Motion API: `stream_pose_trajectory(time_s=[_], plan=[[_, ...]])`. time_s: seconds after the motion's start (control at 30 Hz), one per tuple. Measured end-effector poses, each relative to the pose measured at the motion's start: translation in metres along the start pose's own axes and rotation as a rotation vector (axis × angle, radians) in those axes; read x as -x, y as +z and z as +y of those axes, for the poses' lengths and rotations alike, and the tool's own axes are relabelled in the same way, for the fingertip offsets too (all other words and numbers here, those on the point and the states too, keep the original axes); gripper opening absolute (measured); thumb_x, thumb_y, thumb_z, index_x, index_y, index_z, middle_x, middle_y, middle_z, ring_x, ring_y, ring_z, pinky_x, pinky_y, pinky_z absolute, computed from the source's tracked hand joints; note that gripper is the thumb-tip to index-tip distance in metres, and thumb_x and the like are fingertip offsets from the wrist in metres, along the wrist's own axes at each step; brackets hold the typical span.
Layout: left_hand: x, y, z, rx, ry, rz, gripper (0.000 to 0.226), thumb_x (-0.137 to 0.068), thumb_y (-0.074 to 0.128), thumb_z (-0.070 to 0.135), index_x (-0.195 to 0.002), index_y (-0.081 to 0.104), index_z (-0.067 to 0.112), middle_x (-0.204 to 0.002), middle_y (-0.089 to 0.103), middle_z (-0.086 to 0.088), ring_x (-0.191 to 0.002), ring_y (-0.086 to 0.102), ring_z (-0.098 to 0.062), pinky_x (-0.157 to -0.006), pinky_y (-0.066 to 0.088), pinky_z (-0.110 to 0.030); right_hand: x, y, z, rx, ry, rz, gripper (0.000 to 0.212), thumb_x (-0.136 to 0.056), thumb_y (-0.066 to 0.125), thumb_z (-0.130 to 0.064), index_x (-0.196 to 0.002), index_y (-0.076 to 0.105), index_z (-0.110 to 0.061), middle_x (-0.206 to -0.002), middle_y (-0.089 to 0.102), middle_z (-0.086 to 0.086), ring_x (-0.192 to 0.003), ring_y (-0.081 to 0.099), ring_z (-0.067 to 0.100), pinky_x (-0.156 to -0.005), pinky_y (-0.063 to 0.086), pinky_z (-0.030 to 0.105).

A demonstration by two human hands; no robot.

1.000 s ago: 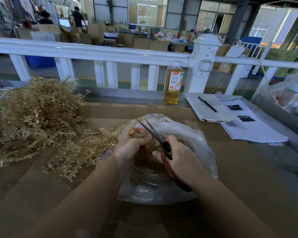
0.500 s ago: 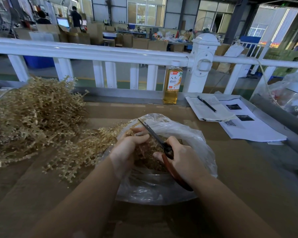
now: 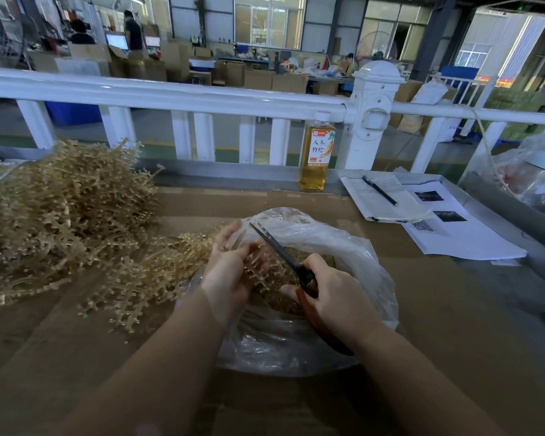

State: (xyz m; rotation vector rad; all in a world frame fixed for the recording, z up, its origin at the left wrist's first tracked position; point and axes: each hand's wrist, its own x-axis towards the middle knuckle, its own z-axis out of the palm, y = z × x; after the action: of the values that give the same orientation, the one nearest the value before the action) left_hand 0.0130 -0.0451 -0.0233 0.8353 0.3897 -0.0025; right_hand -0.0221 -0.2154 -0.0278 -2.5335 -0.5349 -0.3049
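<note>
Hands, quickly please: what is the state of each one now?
Left hand: closed, holding a tan plastic sprig.
Right hand: closed, gripping the scissors.

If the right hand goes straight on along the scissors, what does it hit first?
Probably the plastic sprig the left hand holds, just beside the scissors; depth is unclear, so maybe the bag rim instead.

left hand [image 3: 230, 272] holds tan plastic sprue branch [image 3: 255, 262] | right hand [image 3: 334, 297] grips red-handled scissors [image 3: 283, 251] | over clear plastic bag [image 3: 353, 256]

White railing [image 3: 202, 99], warehouse windows [image 3: 269, 22], cardboard boxes [image 3: 288, 81].
</note>
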Motion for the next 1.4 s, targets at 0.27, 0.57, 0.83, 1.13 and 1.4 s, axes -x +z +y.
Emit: stream_pose_trajectory(time_s=[0.27,0.57,0.83,1.13,1.4], plan=[[0.010,0.000,0.001,-0.113,-0.028,-0.176,0.020,-0.088,0.055,0.009,-0.105,0.064,0.006,-0.079,0.071,-0.006,-0.062,0.068,-0.016,-0.051,0.052,-0.024,0.000,-0.002,-0.001,-0.009,0.005,-0.010,0.035,-0.087,0.055,-0.057,-0.099,0.045,-0.027,-0.083,0.058,-0.012,-0.070,0.051,0.000,-0.057,0.033,0.007],[0.006,0.000,-0.001,-0.180,-0.073,-0.138,0.010,-0.087,0.060,0.006,-0.097,0.062,0.006,-0.072,0.066,-0.008,-0.059,0.067,-0.019,-0.049,0.053,-0.027,0.000,-0.002,-0.003,0.003,0.010,-0.022,0.034,-0.087,0.053,-0.057,-0.099,0.044,-0.027,-0.086,0.058,-0.011,-0.075,0.054,0.004,-0.058,0.034,0.008],[0.003,-0.001,-0.003,-0.225,-0.082,-0.174,0.007,-0.083,0.061,0.003,-0.089,0.064,0.005,-0.067,0.069,-0.009,-0.059,0.069,-0.022,-0.050,0.053,-0.028,-0.004,-0.003,-0.003,0.003,0.018,-0.050,0.036,-0.088,0.050,-0.059,-0.100,0.043,-0.025,-0.087,0.060,-0.008,-0.078,0.059,0.009,-0.068,0.049,0.023],[0.001,-0.001,-0.006,-0.190,-0.053,-0.173,0.030,-0.069,0.074,0.021,-0.096,0.068,0.010,-0.086,0.074,-0.012,-0.076,0.072,-0.027,-0.061,0.056,-0.034,-0.002,-0.003,-0.002,-0.025,0.012,-0.018,0.035,-0.088,0.052,-0.056,-0.097,0.044,-0.023,-0.083,0.057,-0.011,-0.076,0.057,0.008,-0.065,0.043,0.023],[0.000,-0.001,-0.007,-0.255,-0.055,-0.123,0.003,-0.084,0.065,0.009,-0.086,0.066,0.010,-0.076,0.070,-0.010,-0.067,0.068,-0.025,-0.057,0.053,-0.033,-0.001,-0.001,-0.003,-0.023,0.003,-0.015,0.037,-0.088,0.051,-0.058,-0.098,0.043,-0.024,-0.088,0.060,-0.006,-0.080,0.058,0.010,-0.069,0.049,0.027]])
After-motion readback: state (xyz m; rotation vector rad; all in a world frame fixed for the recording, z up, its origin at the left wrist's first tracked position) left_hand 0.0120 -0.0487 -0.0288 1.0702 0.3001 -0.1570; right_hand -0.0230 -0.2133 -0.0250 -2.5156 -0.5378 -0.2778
